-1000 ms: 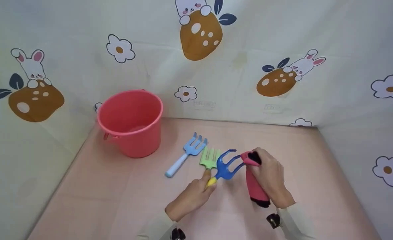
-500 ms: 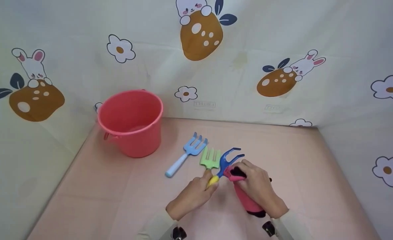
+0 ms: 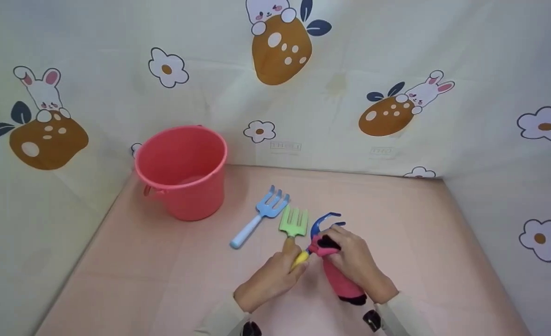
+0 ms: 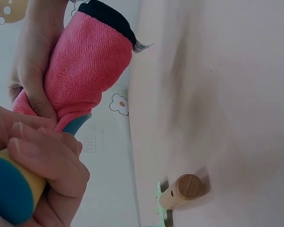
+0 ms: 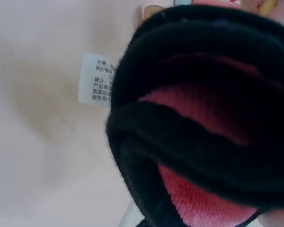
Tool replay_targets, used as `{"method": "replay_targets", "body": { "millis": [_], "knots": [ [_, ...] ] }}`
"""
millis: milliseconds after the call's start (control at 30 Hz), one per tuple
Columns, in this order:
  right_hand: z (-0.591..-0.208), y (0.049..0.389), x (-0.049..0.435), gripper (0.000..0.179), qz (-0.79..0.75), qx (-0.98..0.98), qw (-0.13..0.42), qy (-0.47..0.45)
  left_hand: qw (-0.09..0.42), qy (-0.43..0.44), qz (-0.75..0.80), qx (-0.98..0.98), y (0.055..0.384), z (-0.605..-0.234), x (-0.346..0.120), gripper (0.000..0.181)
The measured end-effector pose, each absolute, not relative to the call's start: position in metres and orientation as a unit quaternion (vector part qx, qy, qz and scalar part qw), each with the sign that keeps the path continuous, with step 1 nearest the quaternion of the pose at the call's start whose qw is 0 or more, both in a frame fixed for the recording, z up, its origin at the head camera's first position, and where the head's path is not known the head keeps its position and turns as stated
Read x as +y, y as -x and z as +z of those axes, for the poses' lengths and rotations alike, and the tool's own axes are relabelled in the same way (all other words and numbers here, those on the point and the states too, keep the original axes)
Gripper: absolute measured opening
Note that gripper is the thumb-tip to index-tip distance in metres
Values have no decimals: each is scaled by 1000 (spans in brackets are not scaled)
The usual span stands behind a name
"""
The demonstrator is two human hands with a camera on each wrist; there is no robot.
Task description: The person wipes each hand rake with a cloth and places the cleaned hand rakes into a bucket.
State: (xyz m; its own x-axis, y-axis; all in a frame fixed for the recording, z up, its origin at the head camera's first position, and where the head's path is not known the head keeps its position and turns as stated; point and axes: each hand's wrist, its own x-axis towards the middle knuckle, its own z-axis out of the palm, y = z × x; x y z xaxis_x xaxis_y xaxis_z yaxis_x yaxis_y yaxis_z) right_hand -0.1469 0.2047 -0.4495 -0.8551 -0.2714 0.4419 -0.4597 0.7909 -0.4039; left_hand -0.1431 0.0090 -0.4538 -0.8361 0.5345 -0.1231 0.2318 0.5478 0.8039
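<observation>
My left hand grips the yellow handle of a small garden hand rake; its blue tines point away to the right. The handle's blue-green end cap shows in the left wrist view. My right hand holds a pink towel with black edging, pressing it around the rake's neck, just ahead of my left hand. Towel and fingers hide part of the blue head. In the right wrist view, the folded towel fills much of the picture, and a white label sticks out from it.
A green hand fork with a wooden handle lies just beyond my left hand. Left of it lies a light blue hand fork. A red bucket stands at the back left, near the patterned cloth wall.
My right hand has brought the towel left and down the blue rake, from its tine tips to its neck. My left hand has kept its grip and shifted only slightly.
</observation>
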Motion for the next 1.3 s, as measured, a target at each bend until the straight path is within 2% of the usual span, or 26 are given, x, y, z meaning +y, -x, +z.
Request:
{"method": "replay_targets", "body": {
  "millis": [133,367,633,867,1300],
  "knots": [
    [-451,147,201,26,240,-930,212,-180,176,-233,402,868,144,-453,9,26],
    [-450,149,196,26,231,-933,224,-160,209,-211,389,872,142,-453,8,30],
    [-446,156,192,22,197,-936,253,-143,180,-238,382,874,140,-457,11,24],
    [-449,158,191,20,178,-943,253,-122,160,-242,368,883,137,-462,13,23],
    [-456,161,199,24,137,-948,274,-85,195,-233,367,879,135,-463,13,27]
  ]
}}
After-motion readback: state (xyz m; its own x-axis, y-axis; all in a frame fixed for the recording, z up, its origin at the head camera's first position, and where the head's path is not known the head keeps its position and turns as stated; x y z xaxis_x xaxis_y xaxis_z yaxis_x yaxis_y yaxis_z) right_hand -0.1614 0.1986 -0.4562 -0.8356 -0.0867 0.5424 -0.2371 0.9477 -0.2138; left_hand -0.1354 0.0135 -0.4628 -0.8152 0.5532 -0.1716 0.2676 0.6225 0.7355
